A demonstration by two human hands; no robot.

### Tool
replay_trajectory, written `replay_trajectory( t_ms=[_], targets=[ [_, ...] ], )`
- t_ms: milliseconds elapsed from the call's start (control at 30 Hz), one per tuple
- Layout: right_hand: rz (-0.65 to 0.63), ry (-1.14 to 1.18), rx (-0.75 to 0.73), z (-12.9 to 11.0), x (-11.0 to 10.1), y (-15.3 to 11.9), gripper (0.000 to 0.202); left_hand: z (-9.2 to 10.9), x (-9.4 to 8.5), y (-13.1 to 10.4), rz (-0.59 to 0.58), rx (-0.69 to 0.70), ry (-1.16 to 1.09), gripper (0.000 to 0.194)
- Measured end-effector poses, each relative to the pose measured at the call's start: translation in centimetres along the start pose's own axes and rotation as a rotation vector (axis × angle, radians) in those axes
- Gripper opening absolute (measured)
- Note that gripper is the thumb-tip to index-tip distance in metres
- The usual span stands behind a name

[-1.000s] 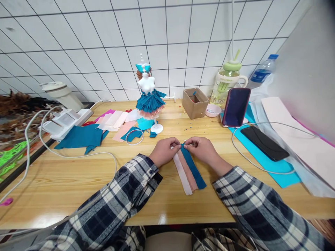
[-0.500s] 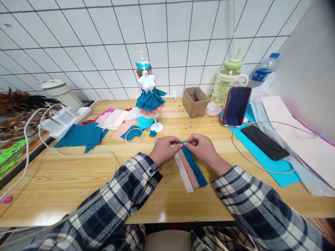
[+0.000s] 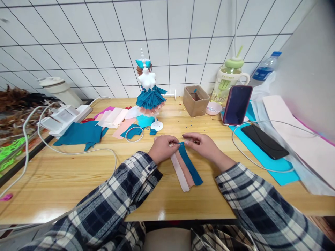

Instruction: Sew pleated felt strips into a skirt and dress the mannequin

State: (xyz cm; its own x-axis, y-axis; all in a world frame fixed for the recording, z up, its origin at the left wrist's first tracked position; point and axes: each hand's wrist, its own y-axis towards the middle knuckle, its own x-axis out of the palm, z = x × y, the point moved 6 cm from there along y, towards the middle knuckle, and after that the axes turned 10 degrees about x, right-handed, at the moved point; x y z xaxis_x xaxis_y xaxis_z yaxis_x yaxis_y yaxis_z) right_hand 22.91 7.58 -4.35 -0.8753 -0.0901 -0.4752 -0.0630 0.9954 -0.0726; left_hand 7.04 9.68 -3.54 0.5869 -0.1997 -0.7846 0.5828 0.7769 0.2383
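Note:
My left hand (image 3: 162, 148) is closed, its thumb and finger pinching the top ends of three crinkled paper strips. These lie overlapped like a fan: a teal strip (image 3: 191, 164) on the right, a peach strip (image 3: 185, 169) in the middle, a pale pink strip (image 3: 179, 173) on the left. Just to the right of the pinched ends, my right hand (image 3: 205, 148) has thumb and fingers apart. Its thumb is close by the teal strip's top; I cannot tell whether they touch. Beyond the hands stands a small white doll mannequin (image 3: 147, 80) in a pleated teal and peach skirt (image 3: 151, 99).
Loose paper pieces (image 3: 82, 133) and a white ring (image 3: 134, 140) lie left. Behind are a cardboard box (image 3: 196, 104), a pink bowl (image 3: 214, 111) and a straw-topped jug (image 3: 222, 87). At right, a propped phone (image 3: 237, 104), another phone (image 3: 264, 142) and a cable (image 3: 247, 160).
My right thumb and fingers have spread and let go of the teal strip's top. The strips' lower ends have swung slightly left. My left hand still pinches them.

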Motion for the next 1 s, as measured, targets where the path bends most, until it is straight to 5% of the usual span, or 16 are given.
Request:
replay_trajectory(
  t_ms=[167, 567, 1000],
  targets=[
    [0.019, -0.209, -0.005, 0.4, 0.7, 0.1, 0.017, 0.2, 0.4, -0.1, -0.025, 0.028, 0.048, 0.019],
    [0.054, -0.127, 0.045, 1.4, 0.0, 0.7, 0.014, -0.7, -0.1, -0.3, -0.062, 0.028, -0.06, 0.026],
    [-0.117, 0.056, 0.064, 1.9, 0.2, 1.0, 0.029, -0.1, -0.6, -0.3, -0.015, 0.042, 0.065, 0.017]
  ],
)
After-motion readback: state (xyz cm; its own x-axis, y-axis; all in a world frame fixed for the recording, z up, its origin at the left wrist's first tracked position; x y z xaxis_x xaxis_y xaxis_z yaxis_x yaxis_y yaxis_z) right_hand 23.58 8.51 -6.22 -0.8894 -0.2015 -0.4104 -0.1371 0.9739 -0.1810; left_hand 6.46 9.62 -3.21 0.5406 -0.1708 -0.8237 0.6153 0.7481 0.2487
